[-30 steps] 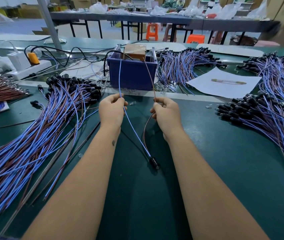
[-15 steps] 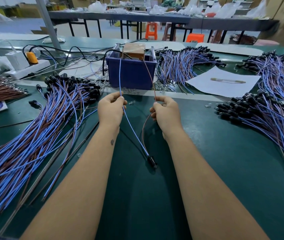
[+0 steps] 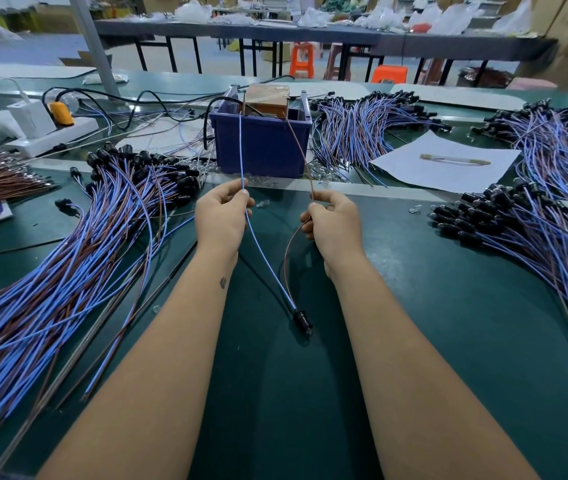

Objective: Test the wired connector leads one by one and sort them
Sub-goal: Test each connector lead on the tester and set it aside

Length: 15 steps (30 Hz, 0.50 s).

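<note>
The left hand (image 3: 221,216) pinches the blue wire (image 3: 264,261) between thumb and fingertips, and the right hand (image 3: 332,220) pinches the brown wire (image 3: 289,247) the same way; both hands are closed on one lead, its two wires held apart. Below the grips, toward the person, the wires converge into the black connector (image 3: 302,318), which lies on the green mat (image 3: 414,341) between the forearms. Above the grips the wire ends run up to the top of the blue bin (image 3: 261,147), where a brown block (image 3: 268,98) sits; whether the tips touch any contact there cannot be told.

To the left of the left hand lies a large heap of leads (image 3: 67,271), and to the right of the right hand another heap (image 3: 535,244); more bundles (image 3: 355,133) lie beyond the bin. Which heap is tested and which is waiting cannot be told from here. This looks like one lead in mid-test, with the sorting step for it not yet done and, judging by the piles, many leads left.
</note>
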Motion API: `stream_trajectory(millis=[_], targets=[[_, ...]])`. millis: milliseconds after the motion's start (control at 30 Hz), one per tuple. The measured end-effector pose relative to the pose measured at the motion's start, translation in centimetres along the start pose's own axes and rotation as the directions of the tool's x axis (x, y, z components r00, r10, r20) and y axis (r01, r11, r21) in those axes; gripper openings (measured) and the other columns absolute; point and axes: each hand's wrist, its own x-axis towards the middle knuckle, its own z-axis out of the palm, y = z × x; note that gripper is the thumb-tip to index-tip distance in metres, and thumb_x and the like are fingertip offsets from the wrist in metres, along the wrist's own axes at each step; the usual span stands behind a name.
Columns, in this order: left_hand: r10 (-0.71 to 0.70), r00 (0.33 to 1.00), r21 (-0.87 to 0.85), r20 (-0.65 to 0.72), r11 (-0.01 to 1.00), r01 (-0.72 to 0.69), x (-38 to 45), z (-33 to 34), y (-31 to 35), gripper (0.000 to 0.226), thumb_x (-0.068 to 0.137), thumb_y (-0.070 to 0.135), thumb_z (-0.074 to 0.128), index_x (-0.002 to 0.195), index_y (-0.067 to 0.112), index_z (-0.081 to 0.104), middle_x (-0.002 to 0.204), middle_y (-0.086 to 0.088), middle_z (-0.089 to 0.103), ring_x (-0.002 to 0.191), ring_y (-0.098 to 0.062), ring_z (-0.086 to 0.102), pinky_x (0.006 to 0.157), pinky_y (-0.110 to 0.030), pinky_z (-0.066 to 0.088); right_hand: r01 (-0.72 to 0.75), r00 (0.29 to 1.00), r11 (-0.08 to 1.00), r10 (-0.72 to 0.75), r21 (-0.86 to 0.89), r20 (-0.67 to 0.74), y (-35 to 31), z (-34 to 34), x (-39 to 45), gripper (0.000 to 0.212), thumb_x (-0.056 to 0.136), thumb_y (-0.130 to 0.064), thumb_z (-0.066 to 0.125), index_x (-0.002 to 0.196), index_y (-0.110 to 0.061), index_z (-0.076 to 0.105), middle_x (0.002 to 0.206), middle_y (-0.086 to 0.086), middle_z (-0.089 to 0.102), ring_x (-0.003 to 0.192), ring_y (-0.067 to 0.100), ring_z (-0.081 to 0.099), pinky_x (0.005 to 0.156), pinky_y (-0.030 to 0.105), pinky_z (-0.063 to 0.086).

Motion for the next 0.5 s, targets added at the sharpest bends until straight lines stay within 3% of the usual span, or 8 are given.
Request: stream_trajectory(millis=[500], targets=[[0.013,1.000,-0.036,0.016,0.999,-0.013,-0.28,0.07,0.23,0.024,0.095,0.006,0.054,0.116,0.009,0.066,0.072,0.001,0.061,0.056,-0.001,0.053,0.049,-0.011,0.039,-0.062,0.990,0.976,0.086,0.209,-0.110,-0.38,-0.19,0.11,0.028,0.091,0.004,0.040,0.108,-0.010,0.058,0.066,0.005,0.058,0.040,0.002,0.046,0.042,0.016,0.041]])
